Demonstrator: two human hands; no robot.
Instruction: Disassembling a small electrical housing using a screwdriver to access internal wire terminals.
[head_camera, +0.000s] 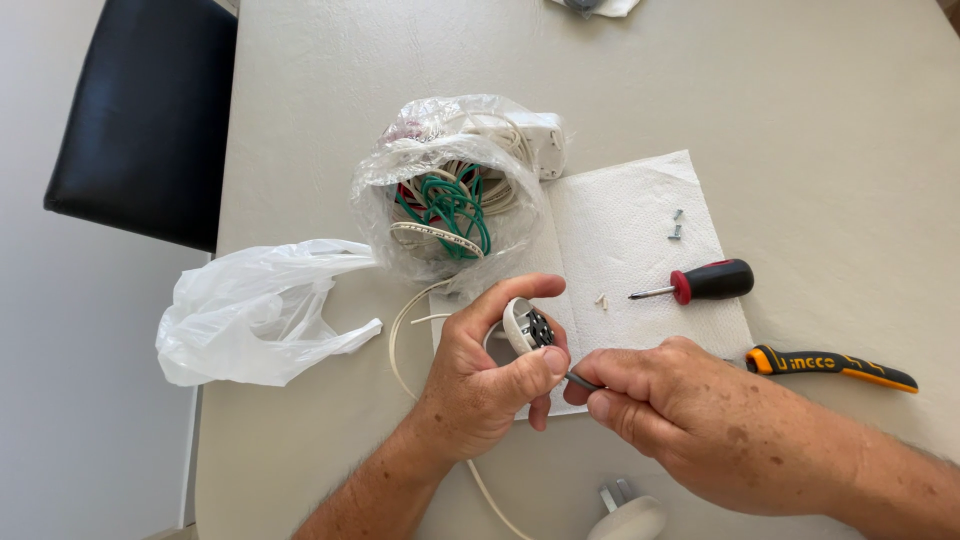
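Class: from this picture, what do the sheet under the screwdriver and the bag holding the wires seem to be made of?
Sheet: likely paper towel, white, matte, with an embossed quilted texture. Bag: thin clear plastic film, glossy and crinkled, wires visible through it.

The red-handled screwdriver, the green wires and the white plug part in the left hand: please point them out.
red-handled screwdriver (712, 280), head view, on its handle.
green wires (450, 210), head view, on the coil.
white plug part (526, 326), head view, on its open face.

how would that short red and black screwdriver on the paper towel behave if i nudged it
The short red-and-black-handled screwdriver would probably roll, since its stubby handle looks rounded and it lies free on the white paper towel. It seems light for its size and rigid, so it should slide or pivot rather than bend, with the soft towel slowing it somewhat.
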